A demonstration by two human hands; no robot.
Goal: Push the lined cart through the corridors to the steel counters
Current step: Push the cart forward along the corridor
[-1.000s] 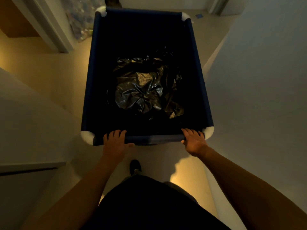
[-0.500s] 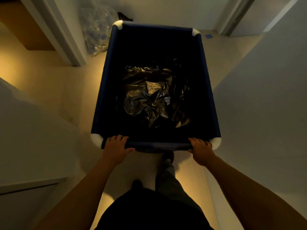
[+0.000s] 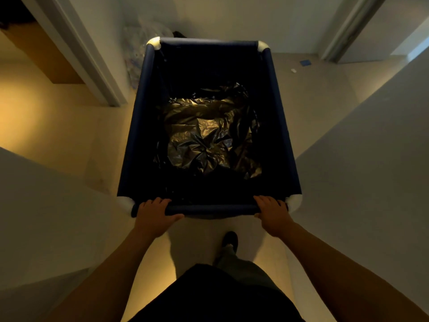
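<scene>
Down a narrow corridor, dim, warm light on the floor (image 3: 69,135). Navy fabric cart (image 3: 282,126) stands straight ahead between pale walls, white joints (image 3: 294,201) at its corners. Its fabric sides are plain navy. Crumpled black liner (image 3: 204,135) lies in the bottom, glossy where the light catches it.

Left hand (image 3: 154,213) grasps the near rail (image 3: 213,209) close to the left corner, fingers curled over the top, thumb underneath. Right hand (image 3: 272,216) grasps the same rail close to the right corner, fingers likewise over the top. Both arms are stretched forward. One dark shoe (image 3: 229,240) is planted on the floor just behind the rail.

Against half a second ago: grips unchanged, the cart sits lower in view, and more of the end wall shows beyond it. The clear plastic bag (image 3: 139,43) by the far left corner is now partly hidden behind the rim. The right-hand door frame (image 3: 348,26) and a blue scrap (image 3: 305,63) on the floor show more fully. The shoe has dropped back from under the rail.
</scene>
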